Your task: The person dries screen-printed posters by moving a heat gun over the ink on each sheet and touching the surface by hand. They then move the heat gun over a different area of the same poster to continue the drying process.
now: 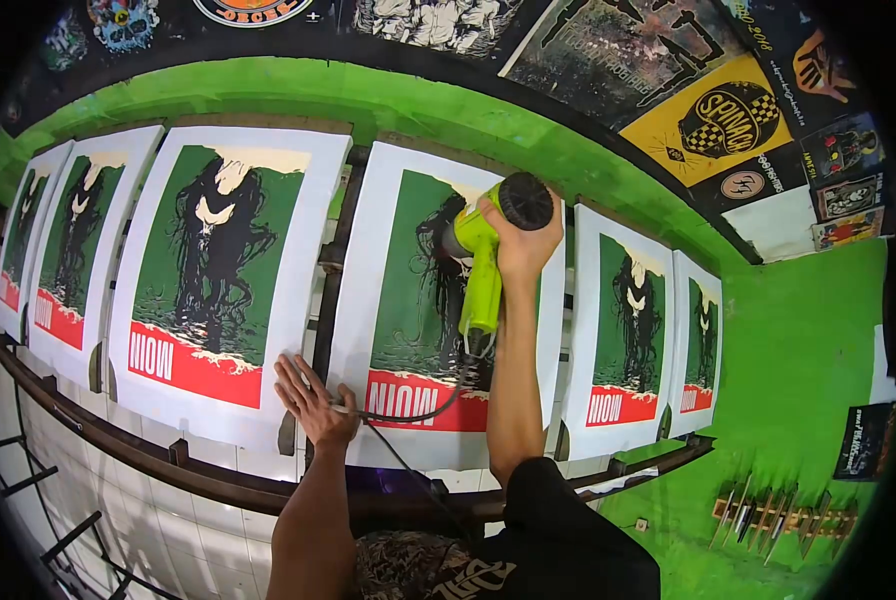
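My right hand (526,240) grips a lime-green hair dryer (480,250) around its body, just by the round black rear end. The dryer is over the upper part of a printed white panel (358,300), and its handle points down toward me. The print shows a black long-haired figure on green, with a red band below. My left hand (316,400) has its fingers spread at the lower right edge of the neighbouring printed panel (193,410). A dark power cord (408,415) runs from the dryer's handle past my left thumb and down toward my body.
More panels with the same print stand in the row, at the left (48,330) and right (618,440). A dark metal rail (238,490) runs along their lower edge. Posters (733,120) cover the upper wall. A rack with flat tools (778,515) is at the lower right.
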A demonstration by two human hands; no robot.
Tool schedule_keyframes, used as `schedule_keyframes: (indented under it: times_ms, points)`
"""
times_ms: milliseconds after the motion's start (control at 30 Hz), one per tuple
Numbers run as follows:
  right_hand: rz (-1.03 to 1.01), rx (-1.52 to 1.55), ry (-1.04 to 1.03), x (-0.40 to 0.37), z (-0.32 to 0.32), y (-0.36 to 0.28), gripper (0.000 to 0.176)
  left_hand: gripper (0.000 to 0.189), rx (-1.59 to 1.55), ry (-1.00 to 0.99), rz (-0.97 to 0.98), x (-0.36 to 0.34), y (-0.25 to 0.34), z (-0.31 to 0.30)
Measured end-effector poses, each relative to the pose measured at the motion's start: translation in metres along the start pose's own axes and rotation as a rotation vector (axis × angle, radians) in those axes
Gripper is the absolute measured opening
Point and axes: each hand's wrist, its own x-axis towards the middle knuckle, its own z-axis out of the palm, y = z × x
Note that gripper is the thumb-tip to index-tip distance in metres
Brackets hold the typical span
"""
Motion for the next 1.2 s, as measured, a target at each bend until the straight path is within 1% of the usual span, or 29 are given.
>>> schedule_keyframes:
  times_ms: [33,100,333,400,433,500,633,733,800,833,900,933,1000,1033,1100,1200]
  points:
    - [-0.004,0.002,0.003,0.000,0.000,-0.001,0.055,0.098,-0.001,0.004,0.003,0.000,0.000,-0.001]
    - [0.076,0.128,-0.014,0.002,0.000,-0.003,0.056,0.098,0.010,-0.004,-0.008,0.001,0.001,-0.001]
    - [0.017,0.035,-0.026,0.010,0.008,0.000,0.058,0.099,-0.014,0.006,0.014,0.002,0.000,-0.001]
    - [0.097,0.167,-0.085,0.013,0.004,0.002,0.059,0.098,-0.011,-0.007,-0.002,0.000,0.001,-0.001]
    - [0.101,0.165,-0.087,0.012,0.005,0.003,0.059,0.098,-0.010,-0.011,-0.005,-0.001,0.001,-0.001]
    - [0.049,0.082,0.003,0.012,0.010,0.004,0.059,0.097,-0.005,-0.007,0.011,0.000,-0.001,-0.001]
    - [0.077,0.090,-0.031,0.016,0.004,0.008,0.060,0.098,0.007,-0.015,-0.004,0.000,-0.001,-0.001]
    - [0.106,0.071,0.000,0.020,0.006,0.010,0.061,0.099,-0.002,-0.015,0.001,0.000,-0.001,0.000]
    - [-0.013,-0.042,0.037,0.020,0.011,0.013,0.063,0.100,0.002,0.015,0.017,0.000,-0.003,0.002]
    - [-0.013,-0.039,0.036,0.022,0.011,0.013,0.063,0.100,0.003,0.017,0.016,0.002,-0.003,0.001]
    - [0.131,0.136,-0.024,0.024,0.006,0.013,0.063,0.100,0.004,-0.021,-0.003,0.000,0.000,-0.002]
    - [0.131,0.133,-0.025,0.024,0.008,0.014,0.063,0.100,0.002,-0.023,-0.004,-0.001,0.000,-0.003]
    - [0.028,0.027,0.043,0.022,0.015,0.017,0.060,0.100,-0.002,-0.012,0.020,0.000,-0.001,-0.004]
    - [0.028,0.030,0.044,0.022,0.014,0.016,0.060,0.100,-0.001,-0.010,0.020,0.000,-0.002,-0.003]
    - [0.070,0.131,-0.031,0.024,0.011,0.014,0.058,0.099,0.006,-0.013,0.008,0.000,-0.003,0.001]
    - [0.069,0.101,-0.003,0.024,0.012,0.012,0.058,0.099,0.024,0.012,0.022,0.000,-0.003,0.004]
